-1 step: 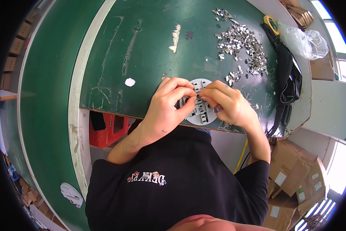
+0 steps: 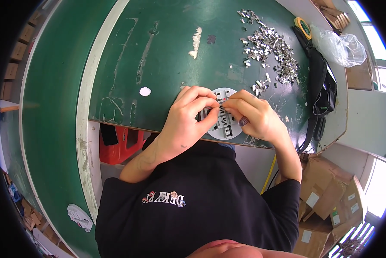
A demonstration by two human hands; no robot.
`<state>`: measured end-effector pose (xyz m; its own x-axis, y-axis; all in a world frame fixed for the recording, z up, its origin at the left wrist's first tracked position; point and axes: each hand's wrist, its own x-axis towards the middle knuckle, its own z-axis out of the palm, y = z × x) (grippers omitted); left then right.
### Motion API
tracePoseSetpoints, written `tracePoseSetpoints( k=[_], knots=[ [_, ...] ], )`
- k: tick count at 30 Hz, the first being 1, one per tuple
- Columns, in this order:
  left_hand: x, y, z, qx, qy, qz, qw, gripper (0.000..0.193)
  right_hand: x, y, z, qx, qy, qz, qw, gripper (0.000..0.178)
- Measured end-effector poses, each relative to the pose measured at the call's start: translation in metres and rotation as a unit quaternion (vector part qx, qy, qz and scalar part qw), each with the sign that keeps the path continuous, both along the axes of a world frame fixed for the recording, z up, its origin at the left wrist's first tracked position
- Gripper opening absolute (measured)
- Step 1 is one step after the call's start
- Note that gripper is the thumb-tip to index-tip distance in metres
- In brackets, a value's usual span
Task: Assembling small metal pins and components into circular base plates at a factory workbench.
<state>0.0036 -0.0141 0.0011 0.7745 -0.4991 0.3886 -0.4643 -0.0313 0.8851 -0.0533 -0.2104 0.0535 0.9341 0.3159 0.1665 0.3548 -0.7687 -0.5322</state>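
A round white plastic base (image 2: 235, 130) with raised slots and dark fittings lies at the near edge of the green table, partly hidden under my fingers. Over its middle, my left hand (image 2: 187, 115) has thumb and forefinger pinched together. My right hand (image 2: 260, 118), wearing a dark ring, pinches right beside it, so the fingertips of both nearly meet. Whatever small part is between them is too hidden to name. Many small shiny metal clips (image 2: 268, 47) are strewn beyond my right hand, with a smaller cluster (image 2: 260, 87) nearer to it.
Along the table's right side lie a black bag (image 2: 321, 81), a yellow-and-black tool (image 2: 303, 29) and a clear plastic bag (image 2: 341, 48). A white scrap (image 2: 145, 91) is on the left. Another white base (image 2: 80, 217) rests on the left bench. A red stool (image 2: 112, 151) stands below; cardboard boxes (image 2: 326, 185) fill the lower right.
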Motion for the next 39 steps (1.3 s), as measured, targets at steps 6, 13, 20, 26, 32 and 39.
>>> tracePoseSetpoints(
  k=[6,13,20,26,32,39],
  knots=[
    [0.0,-0.001,0.0,0.006,-0.006,0.002,1.0,0.014,0.0,0.0,-0.001,0.012,-0.015,0.004,1.0,0.018],
    [0.0,-0.001,0.001,0.002,-0.008,0.0,1.0,0.015,0.004,-0.002,-0.002,0.062,0.015,-0.004,0.998,0.015],
    [0.0,-0.001,0.001,0.008,-0.007,-0.005,1.0,0.015,0.007,-0.002,0.002,0.092,0.07,-0.017,0.993,0.011],
    [-0.001,-0.003,-0.002,0.001,-0.02,-0.005,1.0,0.016,0.009,-0.002,0.006,0.091,0.094,-0.018,0.991,0.011],
    [-0.001,-0.003,-0.002,-0.004,-0.046,-0.002,0.999,0.016,0.009,-0.002,0.007,0.09,0.096,-0.027,0.991,0.013],
    [-0.001,-0.003,-0.003,-0.007,-0.046,0.002,0.999,0.017,0.004,0.0,0.0,0.04,0.007,0.009,0.999,0.02]
  ],
)
